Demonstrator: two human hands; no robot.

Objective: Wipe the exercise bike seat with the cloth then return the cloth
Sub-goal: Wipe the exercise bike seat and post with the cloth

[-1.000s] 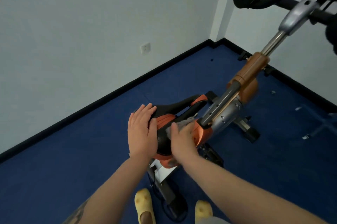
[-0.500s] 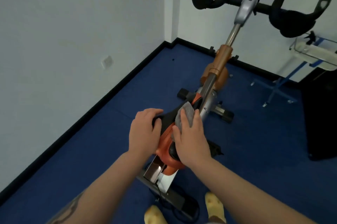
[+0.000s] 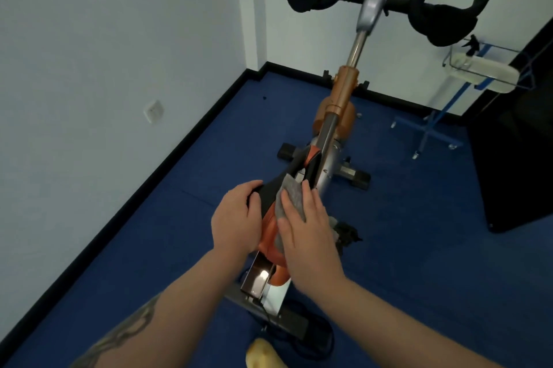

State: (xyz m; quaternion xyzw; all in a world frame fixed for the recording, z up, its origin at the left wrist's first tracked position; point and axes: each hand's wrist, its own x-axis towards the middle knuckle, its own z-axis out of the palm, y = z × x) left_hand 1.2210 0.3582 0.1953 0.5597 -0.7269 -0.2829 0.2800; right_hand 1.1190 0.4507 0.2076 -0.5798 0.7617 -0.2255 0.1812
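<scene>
Seat (image 3: 270, 194): wiping step underway, by look of it. Cloth (image 3: 289, 199) lies flat on seat top under right hand (image 3: 308, 233), fingers near straight, pressing, not clasping. Left hand (image 3: 236, 218) curls over seat's left edge, bracing. Next: strokes toward seat nose, pressure kept even; return not yet due.

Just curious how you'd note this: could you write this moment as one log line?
stage: wiping seat | left hand: grips seat edge | right hand: presses grey cloth onto seat | cloth: not returned
</scene>
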